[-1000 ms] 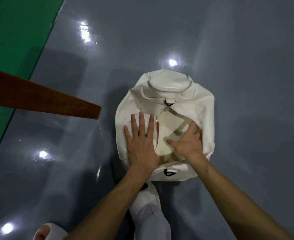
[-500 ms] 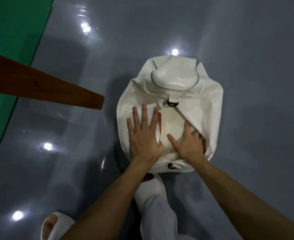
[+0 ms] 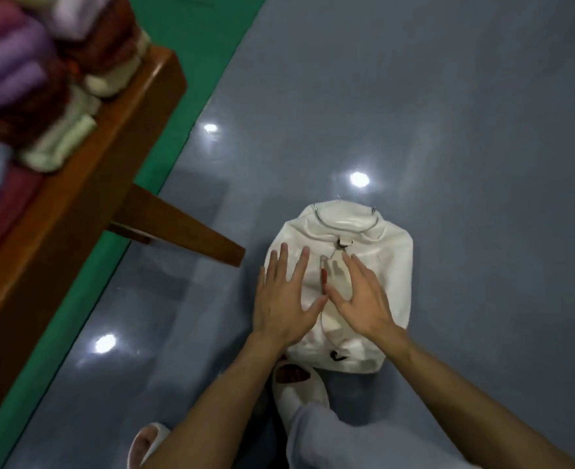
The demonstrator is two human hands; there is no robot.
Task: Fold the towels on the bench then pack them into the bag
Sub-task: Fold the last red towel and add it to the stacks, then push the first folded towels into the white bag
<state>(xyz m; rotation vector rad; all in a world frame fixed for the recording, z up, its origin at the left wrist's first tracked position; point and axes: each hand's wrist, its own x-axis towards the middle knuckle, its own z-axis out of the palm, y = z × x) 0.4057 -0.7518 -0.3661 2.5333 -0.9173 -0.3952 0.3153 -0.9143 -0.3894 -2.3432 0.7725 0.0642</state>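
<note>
A white bag (image 3: 391, 265) stands on the grey floor, its mouth facing up. My left hand (image 3: 284, 299) and my right hand (image 3: 364, 296) hover over its opening with fingers spread and straight, thumbs nearly touching, holding nothing. A pale towel shows inside the bag between my hands. On the wooden bench (image 3: 86, 184) at the upper left lie several folded towels (image 3: 25, 72) in purple, dark red, white and pale green, blurred by motion.
The bench leg (image 3: 178, 228) slants toward the bag's left side. A green floor strip (image 3: 191, 52) runs beside the bench. My feet in white slippers (image 3: 299, 387) stand just before the bag. Grey floor lies to the right.
My hands have lifted off the bag's contents and drawn closer together. The view has swung up and left, bringing the bench and its towels into sight.
</note>
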